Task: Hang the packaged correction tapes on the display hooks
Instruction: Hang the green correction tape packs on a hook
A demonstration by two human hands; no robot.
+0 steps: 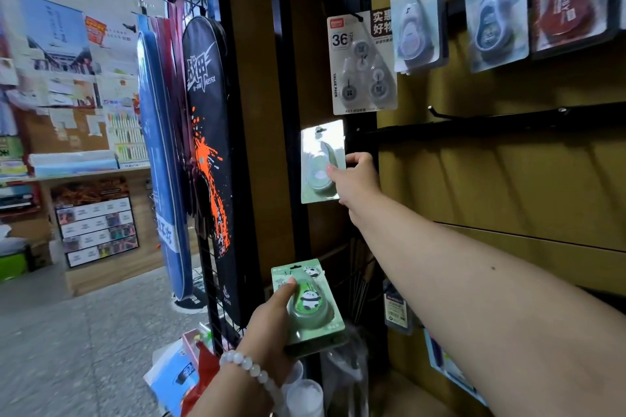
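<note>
The right hand [355, 179] reaches far forward and pinches the right edge of a pale green blister card with a correction tape [321, 162], thumb on the front, the other fingers hidden behind. The card stands upright, its long axis vertical, and its hang hole is at the top, above the grip. It is not clear whether a hook already passes through this hole. An empty black metal display hook [440, 115] sticks out from the shelf rail to the upper right of the card, near but apart. The left hand [271, 325], low and nearer to the person, grips a green panda-printed correction tape pack [310, 305] upon a small stack. The right hand is therefore much nearer to the hooks.
</note>
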